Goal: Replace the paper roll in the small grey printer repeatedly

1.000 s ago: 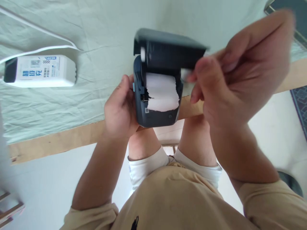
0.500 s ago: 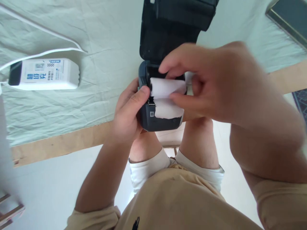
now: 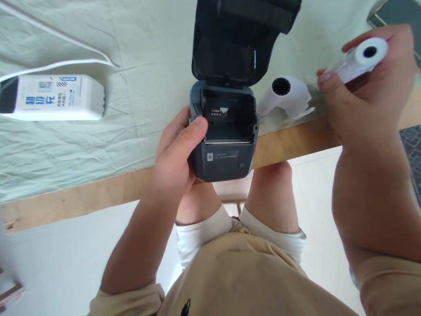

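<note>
A small dark thermal printer stands at the table's front edge with its lid swung up and its paper bay bare. My left hand grips the printer's left side, thumb on its top corner. One white paper roll with a torn end lies on the cloth just right of the printer. My right hand is raised at the far right, fingers closed round a second white paper roll, its hollow core facing me.
A pale green cloth covers the wooden table. A white power adapter with a white cable lies at the left. A dark object sits at the top right corner. My knees show below the table edge.
The lid has swung fully up. My right hand lifted the torn roll out of the bay; that roll now lies beside the printer, and the hand holds another roll at the far right.
</note>
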`<action>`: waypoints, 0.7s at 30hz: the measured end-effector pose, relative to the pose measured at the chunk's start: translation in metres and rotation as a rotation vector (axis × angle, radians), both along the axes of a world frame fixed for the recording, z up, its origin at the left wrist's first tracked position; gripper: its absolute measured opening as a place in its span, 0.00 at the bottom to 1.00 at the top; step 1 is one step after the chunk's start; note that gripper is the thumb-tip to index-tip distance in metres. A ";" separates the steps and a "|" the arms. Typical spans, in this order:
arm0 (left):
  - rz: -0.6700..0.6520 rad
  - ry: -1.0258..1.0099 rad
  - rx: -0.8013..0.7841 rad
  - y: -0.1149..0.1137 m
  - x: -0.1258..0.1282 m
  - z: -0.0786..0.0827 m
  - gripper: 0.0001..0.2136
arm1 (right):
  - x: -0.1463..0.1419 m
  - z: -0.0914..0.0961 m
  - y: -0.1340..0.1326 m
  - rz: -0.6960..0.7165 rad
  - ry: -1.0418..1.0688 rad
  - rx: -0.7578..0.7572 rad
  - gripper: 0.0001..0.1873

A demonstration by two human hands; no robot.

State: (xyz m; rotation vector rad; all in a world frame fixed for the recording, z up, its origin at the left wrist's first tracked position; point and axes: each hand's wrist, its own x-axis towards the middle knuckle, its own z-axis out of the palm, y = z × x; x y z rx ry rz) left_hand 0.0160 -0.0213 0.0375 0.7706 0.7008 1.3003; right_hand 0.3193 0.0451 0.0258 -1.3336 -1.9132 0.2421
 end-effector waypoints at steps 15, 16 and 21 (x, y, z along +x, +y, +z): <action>0.042 0.073 -0.020 0.000 0.001 0.002 0.22 | -0.074 0.003 -0.022 -0.006 -0.133 0.089 0.25; 0.046 0.069 -0.019 0.000 0.001 0.002 0.22 | -0.075 -0.001 -0.019 -0.002 -0.130 0.084 0.26; 0.020 0.067 -0.043 -0.001 0.000 0.003 0.21 | -0.068 0.003 -0.023 0.088 0.216 0.140 0.32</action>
